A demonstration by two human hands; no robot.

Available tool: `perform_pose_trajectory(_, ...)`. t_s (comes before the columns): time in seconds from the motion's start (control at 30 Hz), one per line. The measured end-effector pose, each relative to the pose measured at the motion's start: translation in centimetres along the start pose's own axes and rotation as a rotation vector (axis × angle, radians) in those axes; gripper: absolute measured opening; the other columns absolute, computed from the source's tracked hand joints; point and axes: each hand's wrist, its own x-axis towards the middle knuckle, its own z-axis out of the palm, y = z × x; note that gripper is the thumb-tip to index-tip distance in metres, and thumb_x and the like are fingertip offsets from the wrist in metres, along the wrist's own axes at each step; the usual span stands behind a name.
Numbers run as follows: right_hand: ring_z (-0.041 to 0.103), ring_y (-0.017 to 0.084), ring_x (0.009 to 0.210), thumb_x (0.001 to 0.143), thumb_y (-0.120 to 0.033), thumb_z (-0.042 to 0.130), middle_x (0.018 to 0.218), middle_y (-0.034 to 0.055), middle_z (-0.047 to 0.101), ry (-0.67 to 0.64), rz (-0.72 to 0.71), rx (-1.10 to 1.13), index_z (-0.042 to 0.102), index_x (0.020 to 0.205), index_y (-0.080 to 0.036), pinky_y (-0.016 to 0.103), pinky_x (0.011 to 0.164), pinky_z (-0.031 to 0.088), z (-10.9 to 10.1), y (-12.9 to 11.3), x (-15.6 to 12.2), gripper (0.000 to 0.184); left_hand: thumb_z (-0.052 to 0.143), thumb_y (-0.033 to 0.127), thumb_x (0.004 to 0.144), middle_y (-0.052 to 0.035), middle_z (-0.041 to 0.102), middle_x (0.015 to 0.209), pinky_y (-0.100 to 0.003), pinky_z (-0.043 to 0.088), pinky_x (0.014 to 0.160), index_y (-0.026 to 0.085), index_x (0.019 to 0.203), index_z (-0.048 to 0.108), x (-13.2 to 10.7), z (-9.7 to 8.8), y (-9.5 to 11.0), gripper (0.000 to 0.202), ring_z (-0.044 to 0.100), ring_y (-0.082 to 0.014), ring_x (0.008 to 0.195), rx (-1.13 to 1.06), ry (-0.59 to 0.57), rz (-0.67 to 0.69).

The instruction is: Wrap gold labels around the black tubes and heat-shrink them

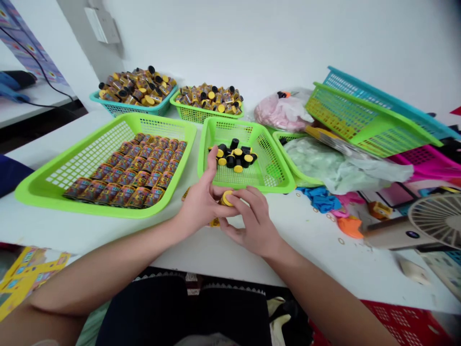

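Over the near edge of the table, my left hand [200,204] and my right hand [254,223] meet around a small yellow-ended cylinder [226,198]. Its round yellow end faces up, and fingers of both hands press on it. The rest of its body is hidden by the fingers. A bit of yellow printed material [215,222] shows just beneath the hands. Right behind them is a green basket [277,166] with several black cylinders [230,161] that have yellow ends. Left of my hands, a larger green basket [32,192] holds rows of printed, wrapped cylinders [126,178].
Two heaped baskets, one teal [144,109] and one green [196,113], stand along the wall. To the right are a bag of pale green pieces [320,161], a bag of pink pieces [275,113], tilted stacked baskets [374,120] and a small fan [437,221].
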Motion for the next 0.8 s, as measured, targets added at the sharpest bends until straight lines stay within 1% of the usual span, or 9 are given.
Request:
perform_pose_trajectory(0.07,0.057,0.027,0.110,0.081,-0.016,0.067,0.112,0.0126,0.062,0.013,-0.023,-0.026,0.049,0.129,-0.015,0.049,0.100,0.049,0.02,-0.04,-0.03,0.051,0.075,0.015,0.073,0.0086,0.061,0.072,-0.019,0.046,0.054,0.033,0.155,-0.013,0.03,0.17,-0.10,0.122,0.053,-0.0084,0.056,-0.065,-0.017,-0.016)
perform_pose_trajectory(0.13,0.057,0.027,0.109,0.083,-0.017,0.067,0.111,0.0127,0.064,0.044,-0.044,-0.022,0.051,0.127,-0.015,0.048,0.100,0.049,-0.04,0.02,-0.06,0.047,0.075,0.015,0.072,0.0076,0.061,0.075,-0.019,0.045,0.055,0.033,0.155,-0.013,0.10,0.36,-0.19,0.122,0.052,-0.0082,0.058,-0.094,-0.076,-0.008)
perform_pose_trajectory(0.2,0.059,0.027,0.108,0.086,-0.020,0.065,0.110,0.0137,0.066,0.072,-0.059,0.006,0.052,0.126,-0.014,0.048,0.099,0.049,-0.16,0.06,-0.08,0.043,0.071,0.012,0.073,0.0091,0.055,0.070,-0.017,0.041,0.052,0.028,0.157,-0.008,0.12,0.50,-0.22,0.116,0.048,-0.0070,0.055,-0.041,-0.167,-0.010)
perform_pose_trajectory(0.3,0.061,0.027,0.108,0.090,-0.024,0.062,0.110,0.0143,0.068,0.072,-0.071,0.039,0.052,0.128,-0.014,0.049,0.099,0.048,-0.33,-0.03,-0.08,0.041,0.060,0.006,0.073,0.0132,0.039,0.058,-0.015,0.033,0.045,0.022,0.158,0.001,-0.02,0.48,-0.23,0.104,0.038,-0.0055,0.047,0.053,-0.285,-0.058)
perform_pose_trajectory(0.37,0.062,0.027,0.109,0.090,-0.024,0.063,0.111,0.0143,0.070,0.063,-0.074,0.063,0.052,0.130,-0.014,0.049,0.100,0.049,-0.39,-0.14,-0.08,0.043,0.057,0.005,0.073,0.0139,0.037,0.057,-0.015,0.033,0.044,0.022,0.157,0.001,-0.15,0.38,-0.21,0.103,0.038,-0.0058,0.046,0.040,-0.317,-0.051)
perform_pose_trajectory(0.5,0.061,0.027,0.117,0.089,-0.023,0.064,0.118,0.0156,0.069,0.041,-0.086,0.151,0.051,0.134,-0.013,0.050,0.103,0.050,-0.51,-0.17,-0.15,0.048,0.057,0.007,0.075,0.0137,0.035,0.057,-0.016,0.031,0.042,0.023,0.152,0.012,-0.31,0.23,-0.04,0.091,0.037,-0.0059,0.045,-0.031,-0.306,0.027)
perform_pose_trajectory(0.57,0.060,0.026,0.118,0.089,-0.024,0.065,0.116,0.0141,0.070,0.020,-0.106,0.162,0.051,0.134,-0.013,0.051,0.107,0.048,-0.63,-0.08,-0.24,0.049,0.059,0.008,0.075,0.0129,0.037,0.058,-0.016,0.030,0.042,0.023,0.148,0.016,-0.29,0.26,0.06,0.087,0.038,-0.0062,0.046,-0.017,-0.309,0.043)
perform_pose_trajectory(0.63,0.061,0.025,0.115,0.087,-0.022,0.068,0.111,0.0120,0.072,0.013,-0.122,0.131,0.053,0.132,-0.013,0.052,0.110,0.045,-0.71,0.07,-0.31,0.048,0.060,0.009,0.073,0.0114,0.040,0.062,-0.018,0.033,0.044,0.024,0.147,0.014,-0.22,0.35,0.04,0.088,0.041,-0.0073,0.048,0.040,-0.294,0.062)
perform_pose_trajectory(0.8,0.062,0.024,0.107,0.087,-0.021,0.069,0.104,0.0101,0.072,0.016,-0.153,0.037,0.057,0.127,-0.013,0.051,0.109,0.046,-0.31,0.57,-0.32,0.043,0.058,0.009,0.074,0.0073,0.052,0.071,-0.023,0.046,0.055,0.024,0.147,0.009,0.14,0.53,-0.55,0.089,0.055,-0.0120,0.059,0.242,-0.158,0.120)
